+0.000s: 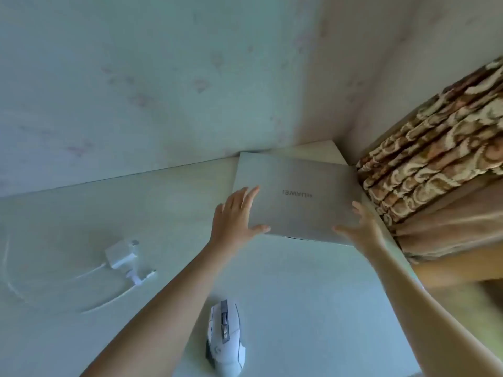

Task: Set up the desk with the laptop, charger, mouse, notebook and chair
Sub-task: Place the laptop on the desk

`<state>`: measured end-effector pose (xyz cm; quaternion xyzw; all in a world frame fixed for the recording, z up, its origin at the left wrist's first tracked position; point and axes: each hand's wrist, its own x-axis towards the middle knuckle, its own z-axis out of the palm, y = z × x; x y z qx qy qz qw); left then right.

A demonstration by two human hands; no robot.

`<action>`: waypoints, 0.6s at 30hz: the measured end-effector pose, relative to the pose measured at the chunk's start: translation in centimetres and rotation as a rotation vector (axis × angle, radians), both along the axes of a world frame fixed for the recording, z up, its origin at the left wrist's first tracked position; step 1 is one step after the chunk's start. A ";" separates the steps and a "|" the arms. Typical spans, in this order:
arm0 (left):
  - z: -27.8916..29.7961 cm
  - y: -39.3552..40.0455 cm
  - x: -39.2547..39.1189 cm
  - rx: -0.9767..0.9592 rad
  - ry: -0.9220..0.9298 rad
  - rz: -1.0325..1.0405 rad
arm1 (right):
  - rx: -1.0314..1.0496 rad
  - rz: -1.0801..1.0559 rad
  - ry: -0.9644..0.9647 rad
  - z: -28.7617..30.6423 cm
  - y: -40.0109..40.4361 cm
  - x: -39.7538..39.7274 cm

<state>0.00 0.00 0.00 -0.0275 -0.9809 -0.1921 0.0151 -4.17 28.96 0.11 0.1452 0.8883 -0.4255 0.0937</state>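
Nearest me the mouse (225,339) lies on the desk (313,295), with the charger (121,256) and its cable off to my left. Farther out, the closed laptop (296,197) sits in the back right corner against the wall (163,77). My left hand (236,216) rests spread on its lid's near-left corner; my right hand (358,226) is spread at the right edge. It looks stiff, smooth, fairly heavy, so I'd take both side edges.
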 end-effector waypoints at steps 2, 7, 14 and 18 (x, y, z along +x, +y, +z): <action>-0.8 -0.1 -2.0 0.087 -0.098 0.050 | 0.006 -0.072 -0.038 -0.6 0.7 -1.8; -3.3 -1.8 -6.5 0.568 -0.292 0.341 | -0.124 -0.139 -0.168 -2.9 3.0 -5.9; -3.9 -4.3 -9.1 1.062 -0.447 0.476 | -0.190 -0.220 -0.196 -3.6 4.2 -8.3; -3.4 -5.4 -9.8 1.146 -0.526 0.483 | -0.197 -0.222 -0.217 -4.2 4.5 -8.7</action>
